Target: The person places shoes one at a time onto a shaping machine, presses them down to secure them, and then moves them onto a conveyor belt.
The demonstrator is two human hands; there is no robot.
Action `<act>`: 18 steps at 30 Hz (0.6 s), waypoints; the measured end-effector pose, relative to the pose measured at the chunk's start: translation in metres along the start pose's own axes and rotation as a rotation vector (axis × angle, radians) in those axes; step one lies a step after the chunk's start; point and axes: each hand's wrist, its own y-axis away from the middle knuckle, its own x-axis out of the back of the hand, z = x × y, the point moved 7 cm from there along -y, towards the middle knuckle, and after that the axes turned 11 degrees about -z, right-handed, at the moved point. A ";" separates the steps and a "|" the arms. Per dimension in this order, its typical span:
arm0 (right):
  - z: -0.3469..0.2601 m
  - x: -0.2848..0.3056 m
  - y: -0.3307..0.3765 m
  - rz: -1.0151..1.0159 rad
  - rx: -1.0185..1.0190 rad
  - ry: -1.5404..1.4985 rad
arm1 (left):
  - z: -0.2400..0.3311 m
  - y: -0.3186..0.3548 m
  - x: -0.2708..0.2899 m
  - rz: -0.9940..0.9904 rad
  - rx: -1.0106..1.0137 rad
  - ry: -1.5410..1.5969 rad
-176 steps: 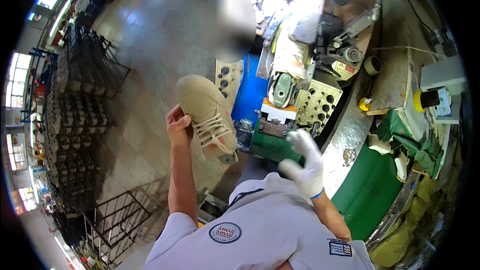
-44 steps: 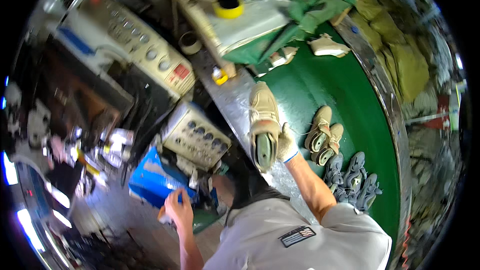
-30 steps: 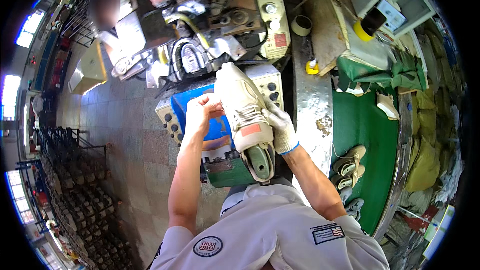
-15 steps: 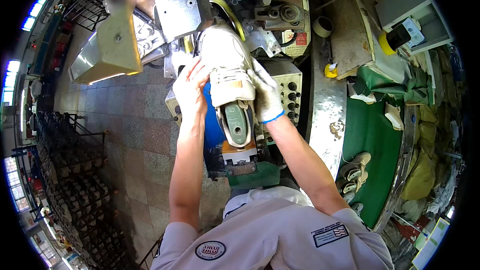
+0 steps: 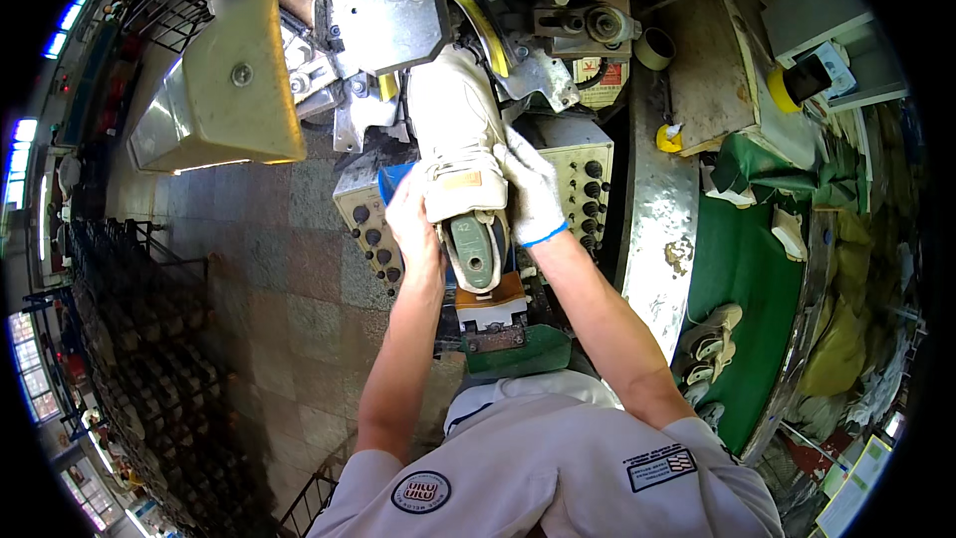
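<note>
Both hands clamp a cream shoe upper on its green last (image 5: pixel 460 164), toe pushed toward twelve o'clock into the grey machine head (image 5: pixel 398 0), presumably so the toe stays seated square in the clamps. The bare left hand (image 5: pixel 410 224) wraps the heel side at nine o'clock; the white-gloved right hand (image 5: pixel 533 189) closes over the quarter at three o'clock. A tan patch sits on the shoe's tongue. Button panels (image 5: pixel 588 174) flank the shoe. At two o'clock, a yellow tape roll (image 5: pixel 785 90) rests on the tabletop; more lasted shoes (image 5: pixel 709 344) lie on the green conveyor (image 5: pixel 747 269) at four o'clock.
</note>
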 end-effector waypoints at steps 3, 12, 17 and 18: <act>0.014 0.007 0.001 0.077 0.004 -0.023 | -0.009 0.009 -0.022 -0.112 0.188 0.221; 0.013 0.020 -0.001 0.140 -0.002 0.127 | -0.034 -0.009 -0.012 -0.251 0.126 0.181; 0.018 0.022 -0.002 0.136 0.006 0.068 | -0.048 -0.020 0.004 -0.235 0.045 0.060; 0.020 0.021 -0.003 0.136 0.000 0.056 | -0.052 -0.022 0.009 -0.229 0.041 0.062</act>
